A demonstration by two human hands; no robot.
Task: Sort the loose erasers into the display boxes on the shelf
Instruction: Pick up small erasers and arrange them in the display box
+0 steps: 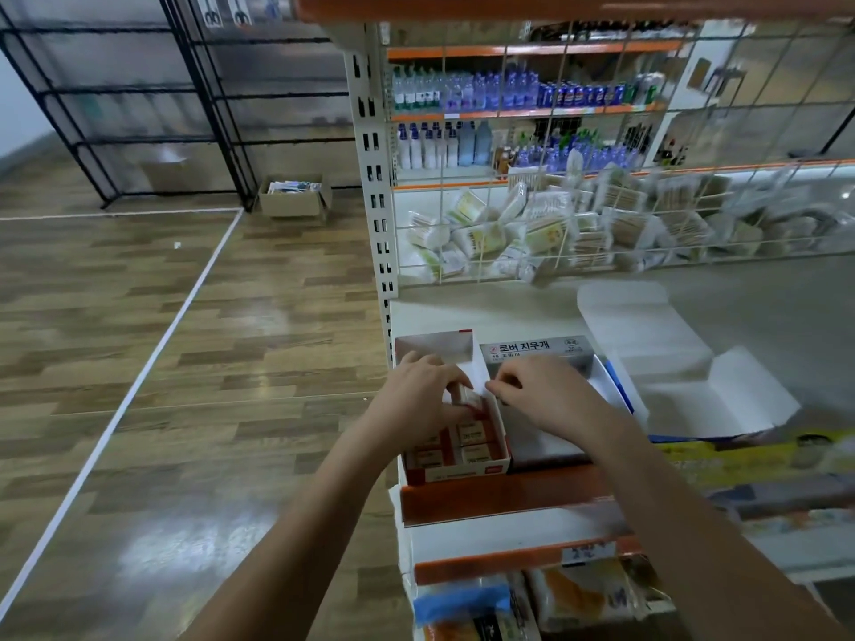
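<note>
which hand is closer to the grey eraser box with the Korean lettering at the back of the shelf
Right. The right hand sits just in front of the grey rectangular cardboard eraser box, overlapping its lower edge. The left hand is off to its left, over the red and white cardboard display box.

A wood-plank floor fills the left side, glossy with pale patches of reflected light and crossed by white tape lines. At the back stands a black metal rack against a grey wall, with an open cardboard box on the floor beside it. On the right rises a white shelving unit with orange-edged shelves, a wire grid panel and rows of bottles behind it
</note>
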